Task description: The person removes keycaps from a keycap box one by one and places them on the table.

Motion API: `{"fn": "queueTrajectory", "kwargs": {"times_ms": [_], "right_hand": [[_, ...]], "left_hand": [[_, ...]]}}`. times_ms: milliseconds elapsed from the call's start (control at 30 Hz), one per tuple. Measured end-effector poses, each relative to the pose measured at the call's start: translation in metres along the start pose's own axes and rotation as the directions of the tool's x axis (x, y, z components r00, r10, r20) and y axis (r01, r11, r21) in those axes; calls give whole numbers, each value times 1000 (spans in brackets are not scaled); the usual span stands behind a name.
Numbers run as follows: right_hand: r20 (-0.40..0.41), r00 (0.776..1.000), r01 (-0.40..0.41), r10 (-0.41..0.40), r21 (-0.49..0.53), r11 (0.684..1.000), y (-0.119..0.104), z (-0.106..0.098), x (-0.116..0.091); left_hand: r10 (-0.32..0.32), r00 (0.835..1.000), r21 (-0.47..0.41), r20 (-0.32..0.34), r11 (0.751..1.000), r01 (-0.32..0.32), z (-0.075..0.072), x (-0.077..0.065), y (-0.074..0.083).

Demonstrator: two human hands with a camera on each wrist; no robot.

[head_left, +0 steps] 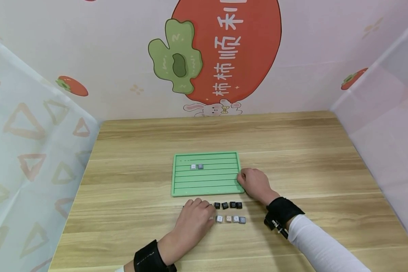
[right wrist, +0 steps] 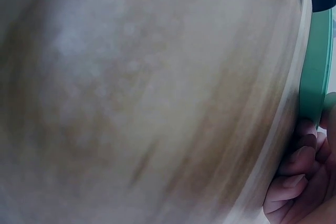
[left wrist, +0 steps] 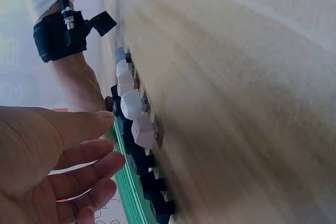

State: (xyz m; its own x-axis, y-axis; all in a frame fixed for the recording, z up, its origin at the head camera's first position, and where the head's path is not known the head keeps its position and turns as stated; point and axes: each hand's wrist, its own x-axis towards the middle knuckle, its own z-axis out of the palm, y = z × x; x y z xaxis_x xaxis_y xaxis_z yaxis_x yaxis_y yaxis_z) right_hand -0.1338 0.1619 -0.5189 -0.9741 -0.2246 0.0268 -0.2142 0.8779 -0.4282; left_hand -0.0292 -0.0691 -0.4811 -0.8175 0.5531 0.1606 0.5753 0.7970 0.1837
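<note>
A green ridged board (head_left: 207,184) lies on the table. One white keycap (head_left: 193,167) and one grey keycap (head_left: 200,166) sit side by side on its upper part. My right hand (head_left: 256,185) pinches the board's right edge, thumb over the rim and fingers curled in the right wrist view. In front of the board, my left hand (head_left: 196,217) hovers over two rows of keycaps and hides part of them. Its thumb and loosely bent fingers stand apart with nothing between them, beside a pale keycap (left wrist: 143,130) in the left wrist view.
Black keycaps (head_left: 224,205) form the row closer to the board. Light keycaps (head_left: 228,218), white, beige and grey, make up the nearer row. The wooden table (head_left: 129,158) meets a printed cloth backdrop (head_left: 122,56) behind, with hanging cloth on both sides.
</note>
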Motion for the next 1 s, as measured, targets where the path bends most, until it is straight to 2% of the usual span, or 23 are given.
{"fn": "queueTrajectory", "kwargs": {"times_ms": [167,600,833,1000], "right_hand": [[16,1000,-10,10,-2,1000,1,0,1],[25,1000,-16,16,-9,1000,2,2,2],[23,999,-22,23,-19,1000,2,2,1],[22,999,-24,24,-11,1000,1,1,1]], "left_hand": [[-11,1000,9,12,1000,11,-4,3,-3],[-12,999,-19,-35,1000,11,-7,8,-9],[-21,998,15,-62,1000,21,-9,11,-12],[-32,997,8,-64,999,33,-8,13,-16]]}}
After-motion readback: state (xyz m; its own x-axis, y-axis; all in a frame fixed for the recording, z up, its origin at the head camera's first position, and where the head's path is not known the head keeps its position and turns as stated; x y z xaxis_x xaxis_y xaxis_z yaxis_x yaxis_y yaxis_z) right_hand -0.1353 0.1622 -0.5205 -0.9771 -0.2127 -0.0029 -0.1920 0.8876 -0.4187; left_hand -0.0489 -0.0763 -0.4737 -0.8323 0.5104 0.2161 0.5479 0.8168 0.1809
